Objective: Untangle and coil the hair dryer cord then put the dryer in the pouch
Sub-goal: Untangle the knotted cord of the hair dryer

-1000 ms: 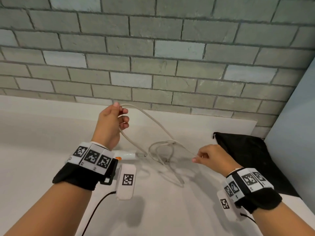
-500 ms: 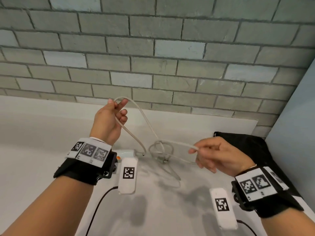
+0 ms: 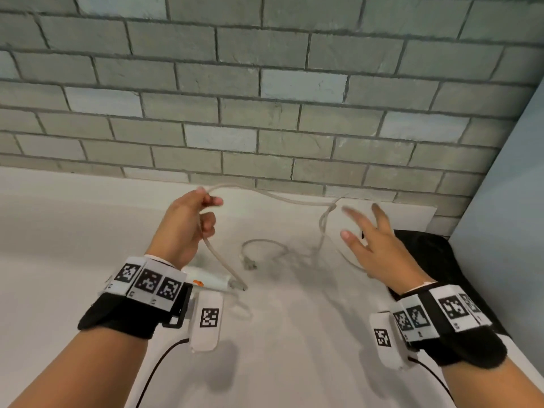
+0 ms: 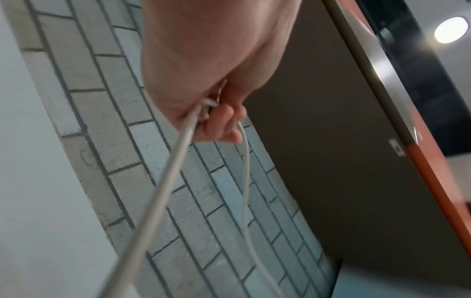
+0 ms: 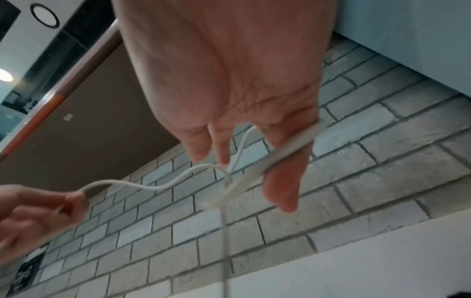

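My left hand (image 3: 206, 207) is raised above the table and grips the white cord (image 3: 294, 200), also seen in the left wrist view (image 4: 175, 161). From that hand one strand drops to the white hair dryer (image 3: 210, 280), which lies on the table half hidden behind my left wrist. The other strand runs right to my right hand (image 3: 362, 228). That hand has its fingers spread and straight, with a loop of cord (image 5: 288, 150) draped across them. The plug (image 3: 249, 265) lies on the table between my hands. The black pouch (image 3: 441, 260) lies flat at the right.
A grey brick wall (image 3: 265, 113) stands close behind the white table (image 3: 294, 334). A pale blue panel (image 3: 506, 216) closes off the right side, just past the pouch. Black cables trail from both wrist cameras near the front edge.
My right hand has let go of its pinch, spread its fingers and moved up and right toward the wall. The tangle has opened out, and the plug end now lies loose on the table.
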Action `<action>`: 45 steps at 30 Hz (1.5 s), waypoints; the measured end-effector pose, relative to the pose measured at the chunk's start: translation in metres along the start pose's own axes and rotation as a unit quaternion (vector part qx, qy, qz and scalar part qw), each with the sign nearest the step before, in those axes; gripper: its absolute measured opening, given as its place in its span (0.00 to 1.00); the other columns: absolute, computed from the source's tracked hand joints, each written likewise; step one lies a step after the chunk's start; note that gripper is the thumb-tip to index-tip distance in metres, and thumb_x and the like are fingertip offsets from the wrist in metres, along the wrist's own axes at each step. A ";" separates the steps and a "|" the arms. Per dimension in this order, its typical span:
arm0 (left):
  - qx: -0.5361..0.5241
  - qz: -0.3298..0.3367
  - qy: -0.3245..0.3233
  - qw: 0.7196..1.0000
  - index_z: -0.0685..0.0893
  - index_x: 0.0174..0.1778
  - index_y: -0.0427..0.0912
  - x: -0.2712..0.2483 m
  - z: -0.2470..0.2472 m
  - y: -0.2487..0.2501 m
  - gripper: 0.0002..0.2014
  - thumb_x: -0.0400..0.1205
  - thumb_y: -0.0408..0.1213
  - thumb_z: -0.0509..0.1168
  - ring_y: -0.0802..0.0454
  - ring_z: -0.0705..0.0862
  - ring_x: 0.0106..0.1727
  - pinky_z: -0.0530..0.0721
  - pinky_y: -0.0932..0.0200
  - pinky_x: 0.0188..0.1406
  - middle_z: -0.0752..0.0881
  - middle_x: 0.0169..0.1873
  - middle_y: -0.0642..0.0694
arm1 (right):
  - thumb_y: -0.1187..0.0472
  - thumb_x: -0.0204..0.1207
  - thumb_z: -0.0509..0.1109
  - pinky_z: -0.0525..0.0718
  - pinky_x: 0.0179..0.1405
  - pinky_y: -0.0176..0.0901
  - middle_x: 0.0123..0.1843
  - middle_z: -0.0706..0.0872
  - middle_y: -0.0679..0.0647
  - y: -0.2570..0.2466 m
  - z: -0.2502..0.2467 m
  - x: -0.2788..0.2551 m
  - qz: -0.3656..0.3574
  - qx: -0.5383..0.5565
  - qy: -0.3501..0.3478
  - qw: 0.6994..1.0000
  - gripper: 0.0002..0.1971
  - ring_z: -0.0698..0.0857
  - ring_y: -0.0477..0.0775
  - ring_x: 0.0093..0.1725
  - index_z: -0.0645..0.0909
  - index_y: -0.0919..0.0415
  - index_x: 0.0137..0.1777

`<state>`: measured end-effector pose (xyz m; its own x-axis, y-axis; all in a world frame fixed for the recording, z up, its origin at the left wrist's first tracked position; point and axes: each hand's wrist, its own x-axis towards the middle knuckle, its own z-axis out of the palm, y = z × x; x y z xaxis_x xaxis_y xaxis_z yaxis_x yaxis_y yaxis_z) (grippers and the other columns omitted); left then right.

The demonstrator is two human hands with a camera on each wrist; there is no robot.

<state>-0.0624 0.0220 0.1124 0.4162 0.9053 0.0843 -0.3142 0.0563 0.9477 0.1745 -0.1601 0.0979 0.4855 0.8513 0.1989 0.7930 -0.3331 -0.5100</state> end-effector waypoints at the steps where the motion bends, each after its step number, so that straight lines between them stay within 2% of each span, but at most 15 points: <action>1: 0.051 -0.011 -0.035 0.998 0.73 0.33 0.43 -0.004 0.004 -0.003 0.14 0.85 0.38 0.52 0.59 0.67 0.14 0.65 0.70 0.14 0.81 0.33 0.49 | 0.42 0.78 0.55 0.83 0.57 0.65 0.83 0.43 0.52 -0.004 -0.006 0.000 -0.018 0.035 0.024 0.999 0.27 0.78 0.65 0.64 0.52 0.34 0.76; 3: 0.162 -0.031 -0.112 0.980 0.75 0.32 0.41 -0.012 0.012 -0.011 0.14 0.84 0.36 0.53 0.57 0.67 0.15 0.65 0.68 0.15 0.79 0.30 0.47 | 0.46 0.79 0.57 0.85 0.55 0.62 0.84 0.43 0.49 -0.014 -0.017 -0.001 -0.073 0.111 0.062 0.989 0.32 0.77 0.61 0.66 0.44 0.37 0.78; 6: 0.264 -0.048 -0.210 0.940 0.78 0.33 0.41 -0.024 0.024 -0.022 0.16 0.84 0.40 0.53 0.56 0.65 0.17 0.63 0.63 0.17 0.75 0.21 0.50 | 0.54 0.81 0.56 0.73 0.68 0.51 0.84 0.41 0.48 -0.028 -0.029 0.004 -0.150 0.080 0.121 0.978 0.30 0.57 0.42 0.76 0.46 0.43 0.79; 9: 0.263 -0.017 -0.210 0.942 0.75 0.29 0.43 -0.029 0.030 -0.022 0.16 0.83 0.43 0.56 0.58 0.61 0.20 0.58 0.66 0.20 0.66 0.17 0.57 | 0.59 0.81 0.57 0.69 0.70 0.56 0.84 0.41 0.52 -0.027 -0.038 0.013 -0.122 -0.072 0.091 0.986 0.28 0.54 0.57 0.81 0.52 0.43 0.78; 12: 0.236 0.003 -0.217 0.947 0.73 0.29 0.43 -0.029 0.031 -0.015 0.16 0.84 0.40 0.56 0.58 0.60 0.23 0.58 0.65 0.22 0.65 0.20 0.55 | 0.61 0.80 0.60 0.68 0.72 0.59 0.81 0.59 0.57 -0.008 -0.027 0.020 -0.078 -0.098 0.029 0.992 0.25 0.62 0.63 0.77 0.62 0.47 0.76; 18: 0.241 -0.007 -0.246 0.939 0.74 0.30 0.43 -0.034 0.032 -0.016 0.15 0.83 0.38 0.57 0.59 0.62 0.22 0.61 0.65 0.23 0.67 0.19 0.53 | 0.59 0.79 0.62 0.80 0.56 0.44 0.53 0.87 0.61 -0.003 0.025 0.023 -0.053 -0.021 -0.075 0.996 0.12 0.84 0.58 0.49 0.83 0.60 0.57; 22: 0.240 -0.038 -0.280 0.929 0.76 0.27 0.41 -0.037 0.031 -0.019 0.14 0.80 0.34 0.61 0.58 0.62 0.21 0.60 0.63 0.24 0.68 0.17 0.53 | 0.56 0.80 0.58 0.77 0.18 0.32 0.37 0.86 0.62 -0.012 0.064 0.026 0.020 0.084 -0.134 0.987 0.14 0.82 0.54 0.23 0.83 0.61 0.52; 24: 0.237 -0.046 -0.299 0.923 0.77 0.25 0.42 -0.039 0.030 -0.020 0.11 0.75 0.35 0.65 0.58 0.63 0.21 0.62 0.64 0.24 0.70 0.17 0.53 | 0.50 0.81 0.55 0.72 0.12 0.31 0.30 0.84 0.59 -0.015 0.079 0.028 0.066 0.096 -0.184 0.976 0.16 0.79 0.50 0.17 0.81 0.58 0.51; 28: 0.229 -0.050 -0.329 0.915 0.79 0.22 0.46 -0.039 0.027 -0.020 0.08 0.67 0.37 0.65 0.59 0.65 0.22 0.64 0.65 0.25 0.73 0.18 0.54 | 0.44 0.78 0.57 0.72 0.14 0.31 0.26 0.83 0.59 -0.016 0.100 0.029 0.173 0.090 -0.323 0.926 0.21 0.78 0.49 0.17 0.80 0.61 0.44; 31: 0.254 -0.061 -0.317 0.912 0.76 0.17 0.46 -0.038 0.028 -0.021 0.13 0.69 0.39 0.65 0.59 0.66 0.22 0.64 0.66 0.24 0.74 0.16 0.55 | 0.68 0.74 0.66 0.82 0.19 0.35 0.27 0.85 0.61 -0.005 0.104 0.028 0.179 0.158 -0.373 0.896 0.04 0.84 0.53 0.23 0.80 0.69 0.40; 34: 0.335 -0.062 -0.283 0.896 0.79 0.20 0.44 -0.035 0.028 -0.026 0.15 0.74 0.39 0.68 0.60 0.65 0.20 0.61 0.66 0.22 0.71 0.16 0.54 | 0.79 0.71 0.64 0.87 0.25 0.36 0.24 0.85 0.59 0.000 0.094 0.030 0.153 0.231 -0.341 0.898 0.09 0.85 0.48 0.21 0.79 0.66 0.38; 38: 0.391 -0.073 -0.330 0.856 0.83 0.29 0.50 -0.038 0.034 -0.032 0.02 0.66 0.40 0.69 0.65 0.69 0.20 0.63 0.65 0.26 0.76 0.24 0.58 | 0.62 0.80 0.61 0.82 0.19 0.34 0.34 0.81 0.58 -0.014 0.079 0.030 0.133 0.245 -0.309 0.909 0.08 0.83 0.47 0.22 0.79 0.63 0.53; 41: 0.375 -0.088 -0.375 0.844 0.82 0.30 0.49 -0.043 0.041 -0.035 0.04 0.64 0.40 0.71 0.59 0.73 0.29 0.67 0.64 0.33 0.79 0.20 0.60 | 0.43 0.75 0.64 0.76 0.16 0.32 0.31 0.83 0.58 -0.023 0.086 0.025 0.130 0.133 -0.315 0.931 0.21 0.80 0.47 0.17 0.81 0.64 0.46; 43: 0.378 -0.096 -0.409 0.825 0.81 0.30 0.47 -0.047 0.043 -0.035 0.08 0.66 0.36 0.75 0.52 0.72 0.31 0.68 0.62 0.37 0.78 0.17 0.60 | 0.46 0.69 0.71 0.77 0.19 0.34 0.27 0.83 0.57 -0.024 0.094 0.020 0.121 0.062 -0.334 0.933 0.19 0.79 0.46 0.16 0.80 0.65 0.42; 45: 0.386 -0.099 -0.412 0.819 0.80 0.31 0.46 -0.048 0.039 -0.036 0.09 0.69 0.33 0.75 0.54 0.70 0.28 0.68 0.64 0.35 0.78 0.20 0.60 | 0.61 0.66 0.76 0.76 0.17 0.30 0.27 0.82 0.55 -0.023 0.097 0.016 0.110 0.014 -0.355 0.928 0.11 0.78 0.42 0.13 0.81 0.66 0.45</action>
<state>-0.0376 -0.0397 0.0862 0.9286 0.3008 -0.2175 0.3306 -0.4035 0.8532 0.1285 -0.0994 0.0319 0.2618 0.8196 -0.5096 0.6893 -0.5284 -0.4957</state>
